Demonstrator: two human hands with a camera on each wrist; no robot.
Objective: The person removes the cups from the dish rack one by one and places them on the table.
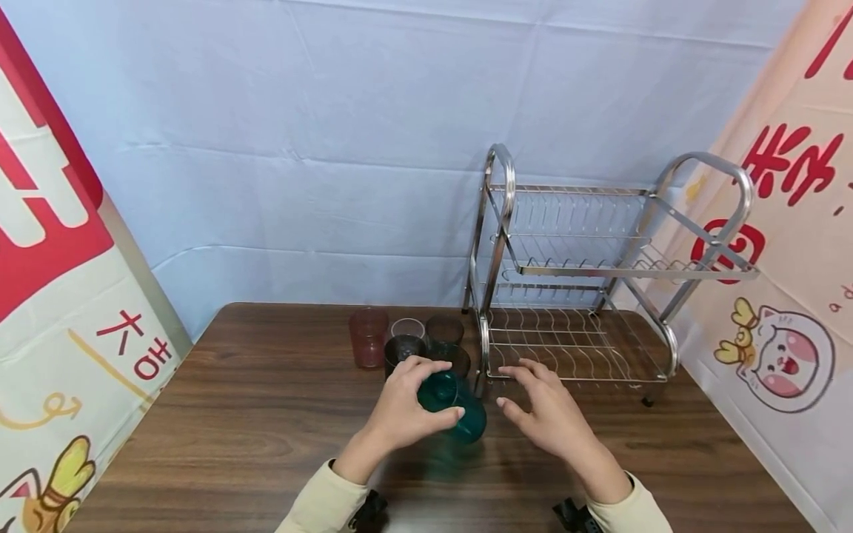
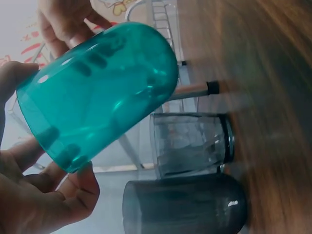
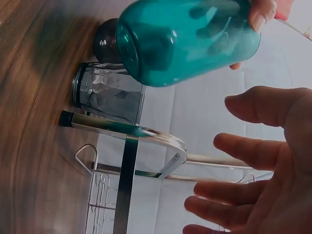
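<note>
A translucent teal glass (image 1: 472,420) is held above the table, tilted, with its base toward the right. My left hand (image 1: 408,406) grips it near the rim, thumb on one side and fingers on the other, as the left wrist view shows up close. To the right of the glass, my right hand (image 1: 552,414) is spread with its fingers apart, touching nothing. In the right wrist view a gap shows between the right fingers (image 3: 251,151) and the teal glass (image 3: 187,46). Behind the left hand, a dark grey glass (image 2: 183,207) and a faceted greyish glass (image 2: 187,146) stand upright on the table.
A two-tier metal dish rack (image 1: 580,272) stands at the back right of the brown wooden table (image 1: 266,429). Left of it several glasses are grouped, including a reddish glass (image 1: 368,339). A pale cloth (image 1: 300,148) hangs behind, with printed banners at both sides.
</note>
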